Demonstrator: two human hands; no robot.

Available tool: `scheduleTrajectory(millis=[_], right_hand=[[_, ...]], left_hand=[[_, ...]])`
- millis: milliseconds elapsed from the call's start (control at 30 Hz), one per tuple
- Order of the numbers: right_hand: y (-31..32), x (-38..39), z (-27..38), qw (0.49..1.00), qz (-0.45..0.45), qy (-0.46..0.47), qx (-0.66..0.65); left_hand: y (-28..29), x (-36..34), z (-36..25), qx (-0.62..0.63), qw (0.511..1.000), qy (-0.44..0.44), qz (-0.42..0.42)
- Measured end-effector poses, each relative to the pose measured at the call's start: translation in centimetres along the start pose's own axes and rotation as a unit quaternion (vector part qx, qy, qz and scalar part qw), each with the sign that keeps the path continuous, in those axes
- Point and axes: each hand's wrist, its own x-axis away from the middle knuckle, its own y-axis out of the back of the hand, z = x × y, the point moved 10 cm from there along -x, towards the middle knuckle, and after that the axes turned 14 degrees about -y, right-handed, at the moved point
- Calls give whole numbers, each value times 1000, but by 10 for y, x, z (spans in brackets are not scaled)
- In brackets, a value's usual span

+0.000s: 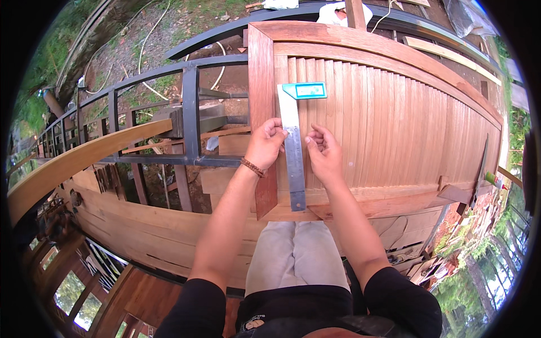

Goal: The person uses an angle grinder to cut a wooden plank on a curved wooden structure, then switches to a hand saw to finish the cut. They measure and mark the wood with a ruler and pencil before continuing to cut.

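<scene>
A try square (295,152) with a long grey metal blade and a turquoise handle lies on a slatted wooden door panel (389,112). Its handle points right at the far end, and the blade runs toward me beside the panel's left frame piece. My left hand (266,145), with a beaded bracelet at the wrist, pinches the blade's left edge between thumb and fingers. To the right of the blade, my right hand (325,153) hovers over the slats, fingers loosely curled and thumb apart from them. I see nothing in it.
A handsaw (482,163) rests at the panel's right end. Dark metal framing (193,112) extends left, with a curved wooden plank (84,160) across it. Wooden boards (169,225) lie below, near my legs. Beyond the panel's far edge, a person in white (332,14) is partly visible.
</scene>
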Motion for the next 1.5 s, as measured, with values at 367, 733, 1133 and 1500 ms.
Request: scheduleTrajectory(millis=[367, 733, 1133, 1500], right_hand=[[-41, -131, 159, 785, 33, 371, 496], [-71, -161, 179, 721, 27, 462, 515], [-60, -163, 172, 712, 5, 541, 448], [-58, -162, 162, 703, -21, 578, 414]], left_hand=[[20, -81, -10, -68, 994, -71, -50], [34, -74, -82, -427, 875, -153, -169], [50, -53, -43, -455, 840, -180, -234], [51, -51, -46, -438, 845, -200, -234]])
